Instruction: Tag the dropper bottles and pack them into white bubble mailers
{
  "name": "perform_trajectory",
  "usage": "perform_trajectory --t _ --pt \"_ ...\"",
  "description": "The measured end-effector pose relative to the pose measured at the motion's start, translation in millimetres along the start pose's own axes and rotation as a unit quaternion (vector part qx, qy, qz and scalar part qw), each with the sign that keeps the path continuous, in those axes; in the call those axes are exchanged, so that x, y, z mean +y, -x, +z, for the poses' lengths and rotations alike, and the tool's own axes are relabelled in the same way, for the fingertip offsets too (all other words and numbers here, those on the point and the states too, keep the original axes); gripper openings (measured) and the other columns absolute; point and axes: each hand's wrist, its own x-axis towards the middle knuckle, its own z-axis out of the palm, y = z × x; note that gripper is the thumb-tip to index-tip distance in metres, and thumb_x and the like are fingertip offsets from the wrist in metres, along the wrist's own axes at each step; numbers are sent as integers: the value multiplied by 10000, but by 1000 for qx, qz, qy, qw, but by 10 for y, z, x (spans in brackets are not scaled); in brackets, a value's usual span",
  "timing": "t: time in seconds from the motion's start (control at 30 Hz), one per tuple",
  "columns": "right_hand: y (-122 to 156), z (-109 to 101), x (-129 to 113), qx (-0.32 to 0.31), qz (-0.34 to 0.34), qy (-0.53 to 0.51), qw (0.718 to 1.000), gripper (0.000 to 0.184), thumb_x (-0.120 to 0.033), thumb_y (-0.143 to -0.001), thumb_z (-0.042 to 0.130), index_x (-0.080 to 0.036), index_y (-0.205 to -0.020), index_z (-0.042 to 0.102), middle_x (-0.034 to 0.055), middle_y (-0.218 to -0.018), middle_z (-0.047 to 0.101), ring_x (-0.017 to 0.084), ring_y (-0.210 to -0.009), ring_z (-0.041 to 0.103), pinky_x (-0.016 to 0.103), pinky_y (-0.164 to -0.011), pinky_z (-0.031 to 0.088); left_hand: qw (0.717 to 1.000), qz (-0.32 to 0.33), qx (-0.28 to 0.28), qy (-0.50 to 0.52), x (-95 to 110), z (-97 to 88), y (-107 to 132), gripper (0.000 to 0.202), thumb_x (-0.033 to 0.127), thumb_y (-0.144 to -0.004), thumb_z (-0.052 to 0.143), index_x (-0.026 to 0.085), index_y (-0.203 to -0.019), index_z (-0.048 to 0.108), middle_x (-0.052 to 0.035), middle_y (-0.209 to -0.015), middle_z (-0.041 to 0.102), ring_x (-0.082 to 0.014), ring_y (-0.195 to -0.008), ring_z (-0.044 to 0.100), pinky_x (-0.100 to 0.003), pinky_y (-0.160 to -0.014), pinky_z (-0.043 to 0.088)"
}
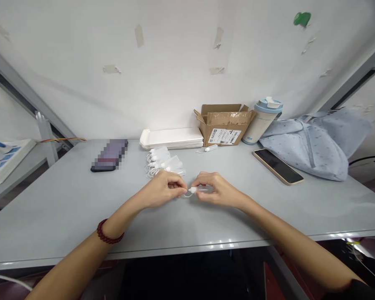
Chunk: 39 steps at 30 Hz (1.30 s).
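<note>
My right hand (217, 189) is closed around a small clear plastic bottle (197, 189) with a white cap, held sideways just above the grey table (65, 208). My left hand (164, 188) pinches a thin clear loop (186, 194) at the bottle's cap end. Both hands meet at the table's middle. Just behind my left hand lies a row of several similar small bottles (164, 160) with loops. One more small bottle (210, 148) lies alone further back.
A stack of white trays (171, 137) and an open cardboard box (225, 123) stand at the back. A blue-lidded tumbler (262, 121), a pale blue bag (312, 141) and a phone (278, 166) lie to the right. A dark phone (110, 155) lies back left.
</note>
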Motion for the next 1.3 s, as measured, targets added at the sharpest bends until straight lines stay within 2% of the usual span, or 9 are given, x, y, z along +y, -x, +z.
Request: perform_trajectory --t 0.3,0.63,0.83,1.03,1.3 --pt "-13 26 3 22 37 -49 998 178 -129 -758 548 -162 -856 692 17 -774 652 127 -698 538 252 -679 431 997 -28 16 68 10 -10 -11 103 227 -758 617 146 -721 667 -10 -662 631 -118 -612 573 -224 -601 451" --pt "-39 -37 -18 73 59 -45 995 177 -170 -761 538 -155 -848 691 38 -800 660 137 -728 550 266 -692 431 997 -51 39 53 37 -55 -1 163 278 -743 660 158 -851 680 1 -664 639 -123 -628 579 -218 -591 452" --pt "-36 -21 6 66 43 -35 996 176 -186 -775 540 -147 -861 689 40 -786 653 133 -712 543 263 -684 427 996 -48 51 61 35 -59 1 188 333 -791 612 159 -822 676 -5 -685 638 -119 -612 572 -218 -567 439" --pt "-16 6 27 58 29 -24 998 190 -174 -779 541 -145 -904 680 53 -835 662 150 -762 582 271 -713 444 997 -38 55 47 23 4 5 156 279 -803 578 146 -773 656 0 -643 602 -120 -600 569 -225 -582 440" --pt "3 8 -1 52 45 -48 996 182 -214 -844 514 -153 -924 665 63 -901 671 158 -810 606 272 -720 458 994 -25 101 19 -17 113 -18 147 245 -821 531 148 -750 617 9 -637 591 -111 -582 571 -224 -590 437"
